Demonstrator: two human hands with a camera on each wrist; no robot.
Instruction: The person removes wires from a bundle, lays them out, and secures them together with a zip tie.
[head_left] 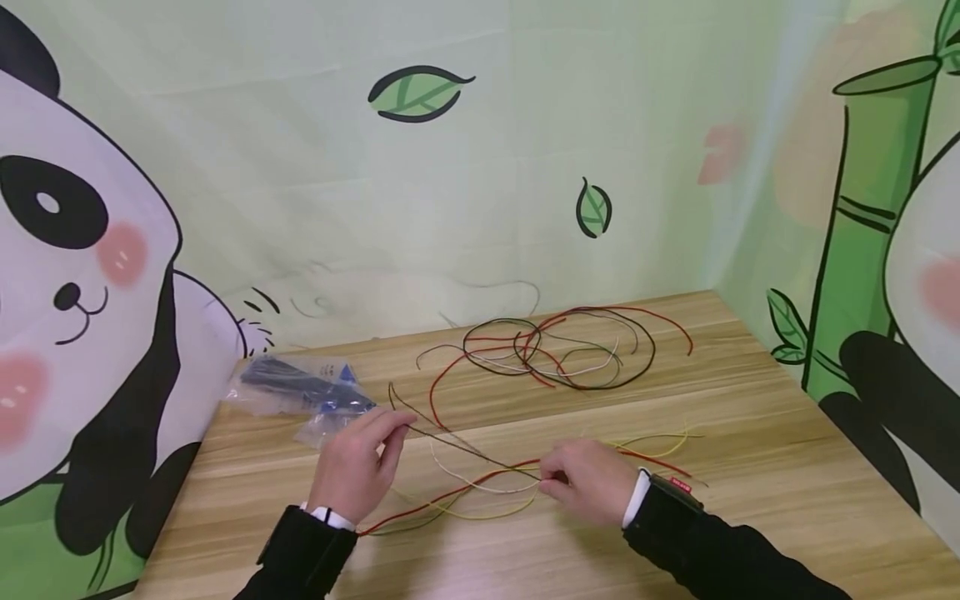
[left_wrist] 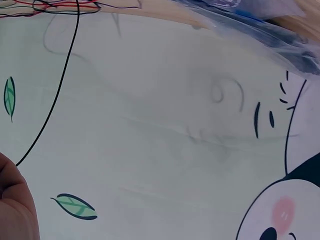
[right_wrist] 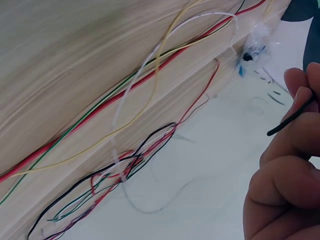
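Note:
A thin black wire (head_left: 472,452) is stretched between my two hands above the table. My left hand (head_left: 358,467) pinches it between thumb and fingertips, with a bent length running on beyond the fingers. Lower and to the right, my right hand (head_left: 596,479) also pinches the black wire; in the right wrist view a short end (right_wrist: 290,121) sticks out past the fingers. The left wrist view shows the wire curving up from the left fingers. Beneath the hands lie a red wire, a yellow wire (head_left: 487,518), a white wire (right_wrist: 120,107) and a green one.
Farther back lies a loose tangle of red, black, white and green wires, with a black loop (head_left: 655,350). A clear plastic bag (head_left: 277,396) with dark contents sits at the back left, beside my left hand. Behind the wooden table (head_left: 795,467) hangs a printed panda cloth (head_left: 315,183).

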